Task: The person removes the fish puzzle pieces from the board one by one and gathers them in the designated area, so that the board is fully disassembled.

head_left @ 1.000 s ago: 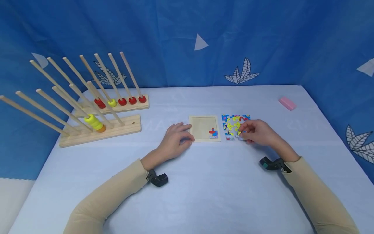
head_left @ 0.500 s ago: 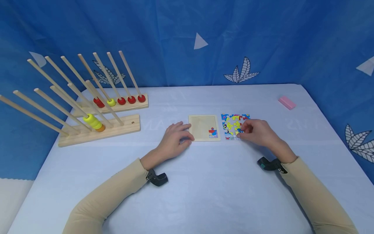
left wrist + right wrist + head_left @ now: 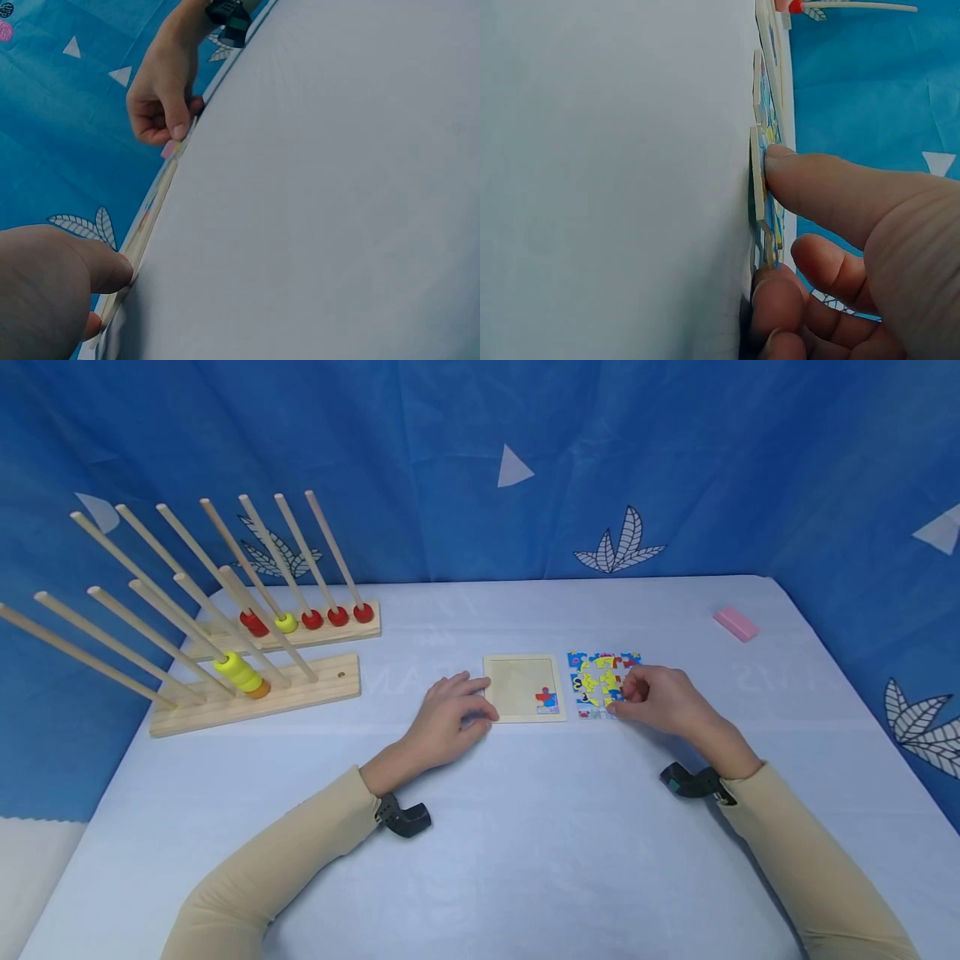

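A square wooden puzzle tray [image 3: 522, 721] lies mid-table with a red, blue and purple piece [image 3: 547, 702] in its lower right corner. My left hand [image 3: 452, 720] rests at the tray's left side, the thumb and a fingertip touching its rim. Just right of the tray, loose jigsaw pieces [image 3: 590, 681] lie in a rough square. Over their lower right part is my right hand [image 3: 663, 700]. Thumb and fingers pinch a puzzle piece [image 3: 758, 176], whose edge stands slightly off the table in the right wrist view; the thumb and fingers partly hide it.
Two wooden peg stands with beads stand on the left, a front one [image 3: 322, 681] and a back one [image 3: 371, 627]. A pink block [image 3: 737, 623] lies at the back right. Blue patterned cloth [image 3: 420, 468] hangs behind the white table [image 3: 525, 843].
My right hand has shifted slightly left with its thumb now lower at the pieces, then stays nearly still. The left hand keeps its place on the tray, and the view shifts slightly.
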`<act>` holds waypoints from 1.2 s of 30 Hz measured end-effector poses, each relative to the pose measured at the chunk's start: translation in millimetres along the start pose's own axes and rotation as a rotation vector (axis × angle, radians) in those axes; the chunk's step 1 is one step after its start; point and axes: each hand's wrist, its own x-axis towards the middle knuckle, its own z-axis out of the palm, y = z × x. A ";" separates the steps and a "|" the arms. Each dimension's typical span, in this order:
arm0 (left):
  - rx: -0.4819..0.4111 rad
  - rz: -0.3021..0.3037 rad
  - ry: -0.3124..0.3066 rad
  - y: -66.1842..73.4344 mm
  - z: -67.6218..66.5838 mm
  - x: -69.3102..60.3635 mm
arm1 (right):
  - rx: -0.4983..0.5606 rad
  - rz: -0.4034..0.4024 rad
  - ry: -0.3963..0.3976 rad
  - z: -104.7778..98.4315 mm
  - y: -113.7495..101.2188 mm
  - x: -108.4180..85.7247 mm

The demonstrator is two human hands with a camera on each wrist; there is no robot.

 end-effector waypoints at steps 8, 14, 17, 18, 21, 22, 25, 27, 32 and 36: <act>0.006 -0.011 -0.009 -1.1 0.2 0.3 | 0.001 -0.004 -0.011 0.4 2.1 1.0; 0.006 -0.013 -0.007 -1.8 0.7 0.6 | 0.022 -0.011 -0.013 -0.3 2.2 2.0; 0.001 -0.007 -0.002 -2.0 0.9 0.4 | 0.032 -0.017 -0.012 -0.2 1.9 1.8; -0.001 -0.006 0.000 -2.0 1.0 0.4 | 0.034 -0.020 -0.012 0.1 2.1 1.9; -0.001 0.001 0.006 -1.9 1.3 0.2 | 0.036 -0.031 -0.010 0.6 2.2 2.0; -0.002 0.005 0.009 -1.7 1.4 0.3 | 0.037 -0.034 -0.010 0.5 2.4 2.0; -0.003 0.001 0.008 -0.7 1.2 0.3 | 0.036 -0.039 -0.018 0.0 2.8 2.2; -0.004 -0.004 0.005 0.0 1.0 0.7 | 0.035 -0.043 -0.024 -1.0 3.2 2.2; 0.001 -0.002 0.000 0.1 1.4 0.4 | 0.049 -0.060 0.000 -5.5 2.9 1.4; 0.005 0.001 0.004 0.3 -0.4 -0.5 | 0.088 -0.091 0.036 -6.6 -6.3 3.4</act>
